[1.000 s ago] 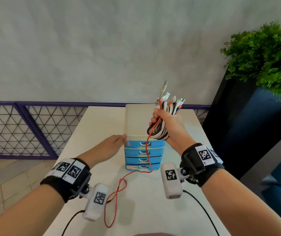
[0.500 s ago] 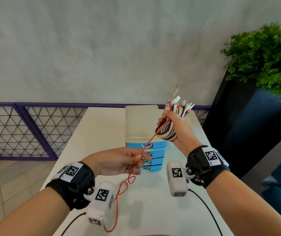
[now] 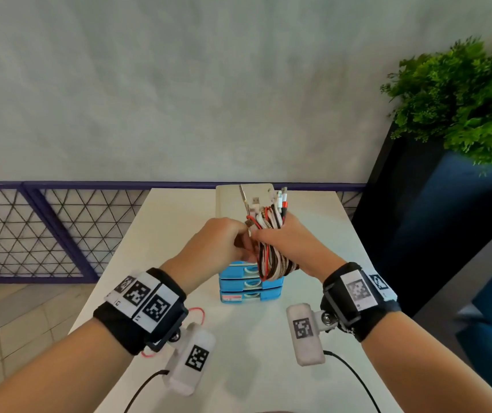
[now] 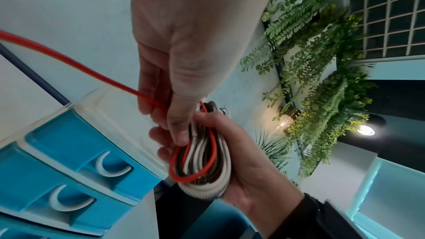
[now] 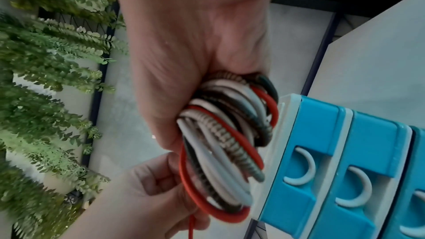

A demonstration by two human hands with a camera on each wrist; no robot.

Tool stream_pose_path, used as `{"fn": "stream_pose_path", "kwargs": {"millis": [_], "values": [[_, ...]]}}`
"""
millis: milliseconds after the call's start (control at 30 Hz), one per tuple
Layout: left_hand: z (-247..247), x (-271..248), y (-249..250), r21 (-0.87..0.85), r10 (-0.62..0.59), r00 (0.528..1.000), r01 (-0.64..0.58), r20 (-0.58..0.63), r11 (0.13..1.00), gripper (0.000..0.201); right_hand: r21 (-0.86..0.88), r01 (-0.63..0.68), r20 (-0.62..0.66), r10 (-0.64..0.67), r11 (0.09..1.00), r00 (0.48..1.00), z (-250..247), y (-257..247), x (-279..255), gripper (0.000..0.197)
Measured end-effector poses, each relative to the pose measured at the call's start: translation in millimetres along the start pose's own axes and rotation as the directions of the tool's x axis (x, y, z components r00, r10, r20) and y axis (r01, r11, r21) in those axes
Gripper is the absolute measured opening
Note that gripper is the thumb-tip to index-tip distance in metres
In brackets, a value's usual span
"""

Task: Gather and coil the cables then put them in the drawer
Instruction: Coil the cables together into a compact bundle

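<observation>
My right hand [image 3: 268, 242] grips a coiled bundle of cables [image 3: 271, 257], white, red, black and braided, with plug ends sticking up, just above the blue drawer unit [image 3: 250, 286]. My left hand [image 3: 240, 242] is pressed against the bundle and pinches the loose red cable [image 4: 69, 61] at the coil. The red cable's tail [image 3: 197, 311] trails down behind my left wrist to the table. In the right wrist view the bundle [image 5: 225, 134] hangs close to the drawer fronts [image 5: 345, 152], which look pushed in.
The white table [image 3: 268, 353] carries the drawer unit in its middle. A purple mesh railing [image 3: 45, 234] runs along the left and back. A dark planter with green foliage [image 3: 462, 99] stands at the right.
My left hand rose from low on the red cable up to the bundle, drawing the cable with it. The right hand shifted left and down over the drawer unit. Less red slack lies on the table.
</observation>
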State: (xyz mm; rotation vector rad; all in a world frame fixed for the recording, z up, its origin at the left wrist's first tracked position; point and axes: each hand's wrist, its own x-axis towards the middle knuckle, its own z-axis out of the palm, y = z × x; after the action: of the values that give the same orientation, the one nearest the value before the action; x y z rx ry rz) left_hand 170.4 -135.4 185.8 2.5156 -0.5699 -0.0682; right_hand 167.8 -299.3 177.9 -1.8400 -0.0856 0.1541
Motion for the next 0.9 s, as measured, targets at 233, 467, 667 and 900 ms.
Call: {"fn": "stream_pose_path", "kwargs": {"millis": [233, 467, 667, 900], "values": [[6.5, -2.7, 1.2, -0.140, -0.068, 0.987, 0.047, -0.148, 0.989, 0.050, 0.305, -0.184, 0.305, 0.087, 0.934, 0.948, -2.6, 5.8, -12.0, 0.013], [-2.9, 0.8, -25.1, -0.437, -0.247, 0.906, 0.386, 0.343, 0.812, 0.031, 0.091, -0.140, 0.141, 0.126, 0.986, 0.982, -27.7, 21.9, -10.5, 0.005], [0.5, -3.9, -26.6, -0.774, -0.179, 0.806, 0.591, 0.564, 0.225, 0.020, 0.175, -0.150, 0.004, 0.151, 0.973, 0.988, -29.0, 47.7, -4.5, 0.026], [21.4, 2.0, 0.9, -0.790, -0.226, 0.819, 0.571, 0.528, 0.223, 0.020, 0.346, -0.152, -0.004, 0.164, 0.926, 0.986, -4.7, 51.6, -8.9, 0.046]]}}
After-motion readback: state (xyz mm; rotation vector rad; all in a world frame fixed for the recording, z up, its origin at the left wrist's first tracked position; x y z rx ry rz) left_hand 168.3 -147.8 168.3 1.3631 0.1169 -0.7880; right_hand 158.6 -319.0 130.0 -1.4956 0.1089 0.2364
